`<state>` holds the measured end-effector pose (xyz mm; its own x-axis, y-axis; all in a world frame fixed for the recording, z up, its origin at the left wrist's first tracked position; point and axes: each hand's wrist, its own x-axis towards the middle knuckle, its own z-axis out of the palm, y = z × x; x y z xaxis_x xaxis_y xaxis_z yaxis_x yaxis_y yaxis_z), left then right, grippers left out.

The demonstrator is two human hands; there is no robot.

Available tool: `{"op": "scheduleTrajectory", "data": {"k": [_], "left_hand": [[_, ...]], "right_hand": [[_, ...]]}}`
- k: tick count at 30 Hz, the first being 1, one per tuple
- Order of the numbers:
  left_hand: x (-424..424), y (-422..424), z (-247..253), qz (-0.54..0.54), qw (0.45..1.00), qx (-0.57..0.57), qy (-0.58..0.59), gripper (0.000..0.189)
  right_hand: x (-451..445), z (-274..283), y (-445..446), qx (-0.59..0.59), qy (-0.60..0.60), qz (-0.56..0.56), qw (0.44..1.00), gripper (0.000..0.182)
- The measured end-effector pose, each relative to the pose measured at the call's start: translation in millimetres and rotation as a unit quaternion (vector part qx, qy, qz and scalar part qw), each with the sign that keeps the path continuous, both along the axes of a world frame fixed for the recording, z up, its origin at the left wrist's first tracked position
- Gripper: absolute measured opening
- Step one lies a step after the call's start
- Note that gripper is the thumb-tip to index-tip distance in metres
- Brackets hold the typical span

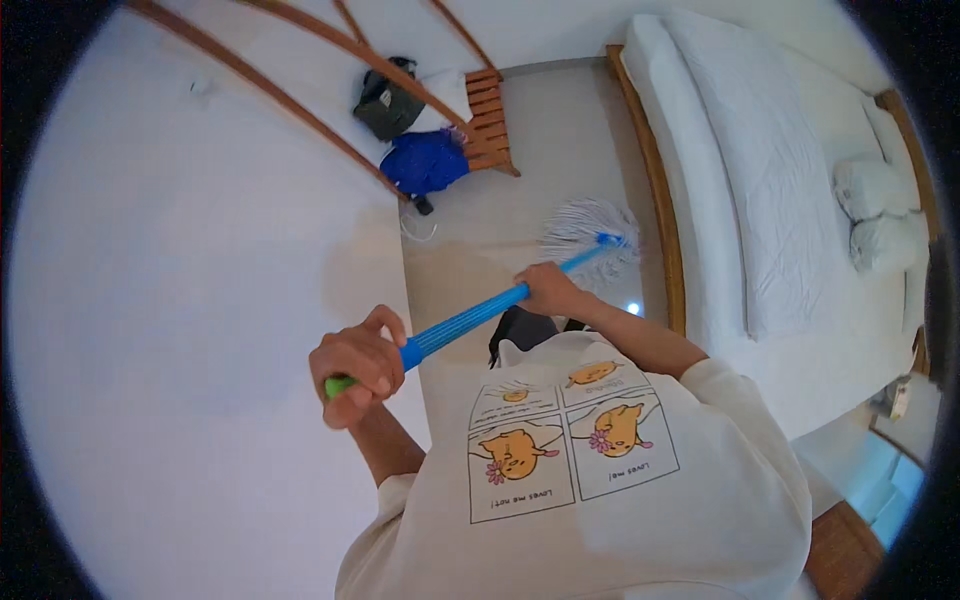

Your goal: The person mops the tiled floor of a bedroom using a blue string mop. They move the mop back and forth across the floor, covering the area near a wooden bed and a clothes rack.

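A string mop with a blue handle (469, 319) slants across the view in front of my body. My left hand (356, 367) is closed around the top end of the handle, where a bit of green shows between the fingers. Lower down the shaft, my right hand (551, 290) grips the blue handle. The white mop head (589, 232) lies spread on the pale tiled floor (555, 127), close to the wooden bed frame.
On the right stands a bed with a wooden frame (660, 195), white bedding (772, 172) and pillows (877, 187). A slatted wooden rack (487, 112) holds a dark bag (388, 101) and blue cloth (426, 161). A white wall (187, 300) fills the left.
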<state>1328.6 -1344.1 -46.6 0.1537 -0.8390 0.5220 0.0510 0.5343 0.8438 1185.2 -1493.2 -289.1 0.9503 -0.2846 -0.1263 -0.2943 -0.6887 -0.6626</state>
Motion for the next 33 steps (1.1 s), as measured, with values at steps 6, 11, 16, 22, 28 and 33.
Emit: {"op": "scheduleTrajectory", "data": {"k": [6,11,16,22,28,33], "left_hand": [[14,-96,-23,-0.111,0.991,0.011,0.071,0.009],[30,-177,-11,-0.131,0.99,0.007,0.047,0.012],[83,-265,9,-0.212,0.976,-0.037,0.015,0.009],[108,-370,12,-0.166,0.966,0.007,-0.199,0.008],[94,-439,-29,-0.22,0.912,0.042,-0.343,0.01],[121,-442,-3,-0.269,0.942,-0.02,-0.199,0.011]], "right_hand": [[-35,-14,-48,0.069,-0.006,-0.136,0.988,0.019],[-21,-6,-101,0.062,0.008,-0.223,0.973,0.017],[42,11,-188,0.03,-0.023,-0.229,0.973,0.012],[140,-23,-330,-0.079,-0.147,-0.288,0.943,0.021],[163,-63,-417,0.012,-0.134,-0.373,0.918,0.018],[151,-24,-379,-0.048,-0.134,-0.403,0.904,0.019]]}}
